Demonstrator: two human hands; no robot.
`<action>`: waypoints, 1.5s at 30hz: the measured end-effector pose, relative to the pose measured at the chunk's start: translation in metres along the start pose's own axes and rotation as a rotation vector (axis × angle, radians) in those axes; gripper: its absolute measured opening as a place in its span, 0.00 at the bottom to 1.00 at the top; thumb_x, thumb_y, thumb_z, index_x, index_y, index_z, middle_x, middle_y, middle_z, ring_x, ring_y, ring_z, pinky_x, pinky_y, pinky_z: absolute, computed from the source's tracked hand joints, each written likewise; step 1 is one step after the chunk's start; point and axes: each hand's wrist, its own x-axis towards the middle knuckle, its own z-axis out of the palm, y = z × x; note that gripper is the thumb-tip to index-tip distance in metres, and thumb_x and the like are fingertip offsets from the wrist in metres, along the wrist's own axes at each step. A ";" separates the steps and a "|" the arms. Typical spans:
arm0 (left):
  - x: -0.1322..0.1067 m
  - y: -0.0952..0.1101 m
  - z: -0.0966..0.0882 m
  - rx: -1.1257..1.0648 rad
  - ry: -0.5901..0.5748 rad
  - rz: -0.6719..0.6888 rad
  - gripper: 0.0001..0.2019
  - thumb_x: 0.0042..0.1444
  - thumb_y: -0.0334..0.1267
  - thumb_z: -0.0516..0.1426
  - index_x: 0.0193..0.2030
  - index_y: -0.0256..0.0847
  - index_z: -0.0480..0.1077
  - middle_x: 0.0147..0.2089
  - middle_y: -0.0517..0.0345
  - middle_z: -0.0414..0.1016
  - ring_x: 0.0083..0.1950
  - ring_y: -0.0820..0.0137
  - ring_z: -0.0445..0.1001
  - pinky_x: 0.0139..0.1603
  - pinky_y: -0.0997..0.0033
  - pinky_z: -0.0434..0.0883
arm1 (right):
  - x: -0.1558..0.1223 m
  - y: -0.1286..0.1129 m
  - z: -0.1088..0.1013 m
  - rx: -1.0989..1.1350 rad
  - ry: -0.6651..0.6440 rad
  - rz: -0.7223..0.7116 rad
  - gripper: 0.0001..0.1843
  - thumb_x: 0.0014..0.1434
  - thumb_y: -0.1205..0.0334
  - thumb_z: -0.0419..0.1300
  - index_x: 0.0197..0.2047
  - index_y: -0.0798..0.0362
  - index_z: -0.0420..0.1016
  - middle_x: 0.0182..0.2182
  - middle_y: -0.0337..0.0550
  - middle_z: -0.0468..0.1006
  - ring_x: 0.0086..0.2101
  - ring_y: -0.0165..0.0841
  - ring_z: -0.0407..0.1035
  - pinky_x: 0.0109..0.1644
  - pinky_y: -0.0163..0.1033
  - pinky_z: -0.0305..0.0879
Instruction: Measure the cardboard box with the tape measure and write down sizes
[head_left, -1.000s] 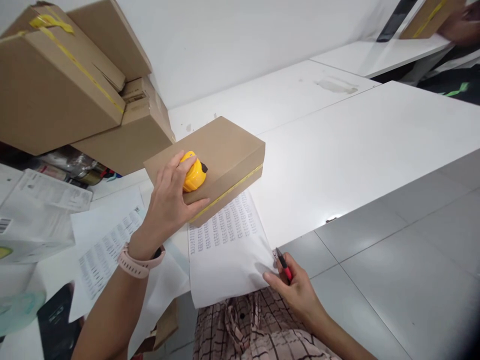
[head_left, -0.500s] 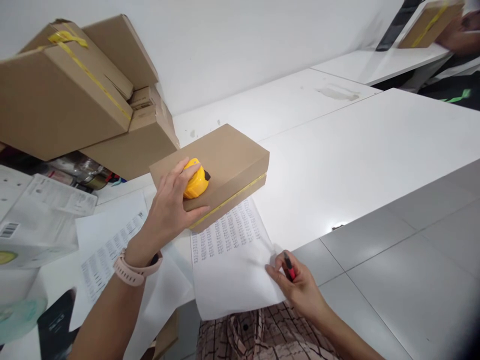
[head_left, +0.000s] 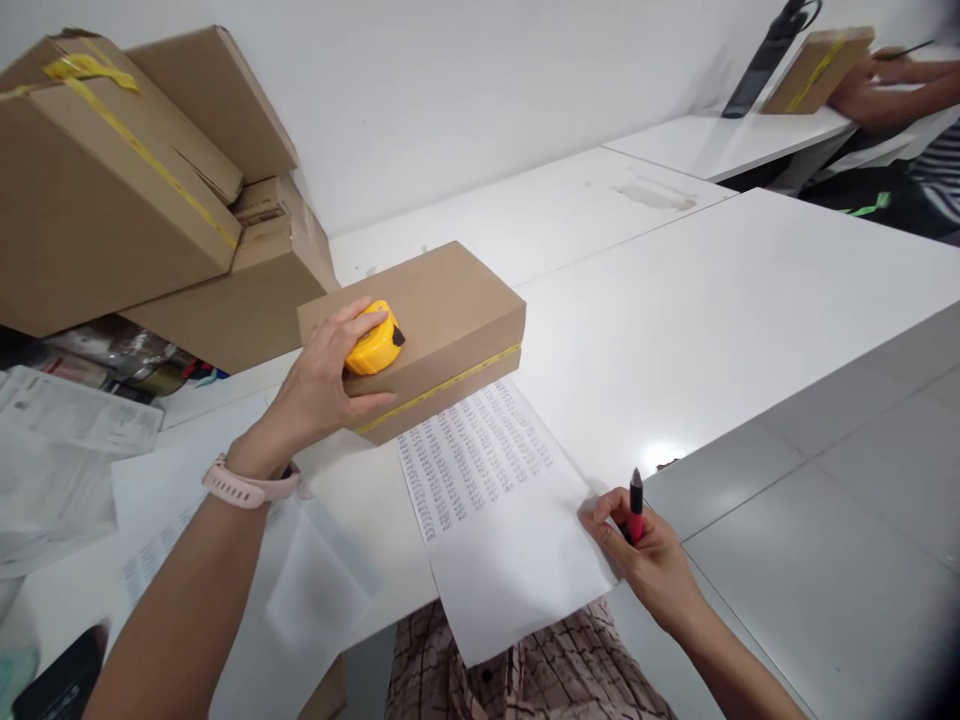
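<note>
A yellow tape measure (head_left: 375, 342) rests on top of a brown cardboard box (head_left: 442, 290) with a yellow strip along its side. My left hand (head_left: 322, 375), with a pink watch at the wrist, wraps its fingers round the tape measure; its thumb lies against the box's front side. My right hand (head_left: 649, 555) is closed round a red and black pen (head_left: 636, 505), whose tip points upward. Its thumb and forefinger are at the right edge of a paper sheet (head_left: 510, 570) filled with rows of handwriting. The sheet's top meets the box, and its lower end hangs over the table edge.
Large cardboard boxes (head_left: 112, 200) are stacked at the left against the wall. Other papers (head_left: 315, 590) and a dark phone-like object (head_left: 64, 675) lie at the lower left. At the far right a co-worker's hands (head_left: 855, 95) are beside a box (head_left: 814, 75) and a dark bottle (head_left: 765, 60).
My right hand has moved right with the pen and the sheet's edge, and the sheet has turned and slid. The pen tip now shows upright. My left hand stays on the tape measure.
</note>
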 end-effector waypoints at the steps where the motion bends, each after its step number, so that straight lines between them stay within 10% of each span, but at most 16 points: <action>1: 0.004 -0.002 0.001 -0.005 -0.011 0.005 0.40 0.55 0.48 0.66 0.71 0.49 0.55 0.75 0.45 0.57 0.73 0.49 0.61 0.69 0.42 0.63 | -0.001 -0.002 0.000 -0.006 0.024 0.016 0.18 0.56 0.46 0.68 0.30 0.50 0.69 0.28 0.39 0.74 0.27 0.30 0.64 0.28 0.36 0.58; 7: 0.029 -0.020 0.007 -0.070 -0.055 0.061 0.40 0.54 0.51 0.66 0.71 0.46 0.56 0.74 0.44 0.58 0.72 0.50 0.61 0.70 0.42 0.61 | 0.012 -0.022 0.001 -0.101 0.114 0.019 0.18 0.57 0.44 0.66 0.30 0.50 0.71 0.25 0.37 0.70 0.24 0.29 0.61 0.26 0.36 0.56; 15: 0.059 -0.041 0.013 -0.135 -0.071 0.037 0.42 0.53 0.51 0.67 0.71 0.47 0.56 0.75 0.44 0.57 0.74 0.50 0.59 0.71 0.43 0.59 | 0.056 -0.049 -0.009 -0.628 -0.126 -0.007 0.18 0.63 0.42 0.56 0.38 0.48 0.73 0.20 0.34 0.65 0.20 0.28 0.55 0.24 0.35 0.51; 21: 0.068 -0.045 0.018 -0.144 -0.058 0.041 0.40 0.53 0.48 0.67 0.70 0.48 0.57 0.74 0.45 0.57 0.74 0.53 0.59 0.71 0.45 0.59 | 0.088 -0.051 -0.023 -0.612 -0.145 0.062 0.22 0.63 0.38 0.54 0.41 0.48 0.73 0.26 0.37 0.69 0.23 0.30 0.61 0.24 0.36 0.58; 27: 0.067 -0.043 0.015 -0.061 -0.032 0.052 0.45 0.53 0.53 0.66 0.73 0.42 0.53 0.77 0.43 0.50 0.77 0.47 0.50 0.73 0.38 0.54 | 0.094 -0.072 -0.032 -0.825 0.153 -0.177 0.32 0.61 0.33 0.56 0.57 0.48 0.72 0.33 0.46 0.77 0.27 0.36 0.67 0.29 0.40 0.60; 30: 0.056 -0.013 0.019 0.058 0.209 0.119 0.43 0.54 0.50 0.67 0.71 0.37 0.55 0.77 0.38 0.51 0.78 0.44 0.44 0.74 0.36 0.50 | 0.082 -0.094 -0.028 -0.553 0.131 -0.269 0.30 0.67 0.38 0.50 0.65 0.44 0.66 0.33 0.44 0.76 0.23 0.31 0.61 0.26 0.40 0.58; 33: 0.027 0.043 0.038 0.028 0.358 0.180 0.22 0.61 0.36 0.61 0.62 0.36 0.66 0.61 0.42 0.74 0.66 0.55 0.69 0.67 0.49 0.67 | 0.077 -0.113 -0.013 -0.178 -0.038 -0.331 0.26 0.68 0.45 0.54 0.67 0.38 0.65 0.29 0.38 0.73 0.19 0.28 0.55 0.22 0.38 0.54; 36: -0.021 0.104 0.069 -0.012 0.129 0.291 0.10 0.65 0.35 0.56 0.50 0.34 0.73 0.45 0.48 0.83 0.46 0.63 0.80 0.49 0.63 0.77 | 0.086 -0.122 0.007 0.109 -0.303 -0.286 0.15 0.65 0.49 0.59 0.52 0.41 0.78 0.25 0.38 0.74 0.19 0.28 0.60 0.23 0.39 0.60; 39: -0.068 0.146 0.098 0.149 -0.120 0.302 0.19 0.65 0.43 0.58 0.51 0.26 0.75 0.50 0.37 0.82 0.50 0.55 0.80 0.48 0.58 0.76 | 0.102 -0.123 0.026 0.275 -0.560 -0.188 0.16 0.59 0.45 0.62 0.44 0.46 0.80 0.30 0.43 0.81 0.30 0.37 0.76 0.35 0.46 0.72; 45: -0.096 0.165 0.123 0.377 -0.235 0.279 0.28 0.63 0.48 0.59 0.59 0.23 0.72 0.59 0.29 0.76 0.58 0.48 0.77 0.57 0.54 0.73 | 0.122 -0.112 0.060 0.203 -0.726 -0.173 0.23 0.53 0.41 0.69 0.44 0.48 0.73 0.34 0.46 0.83 0.38 0.43 0.80 0.45 0.52 0.73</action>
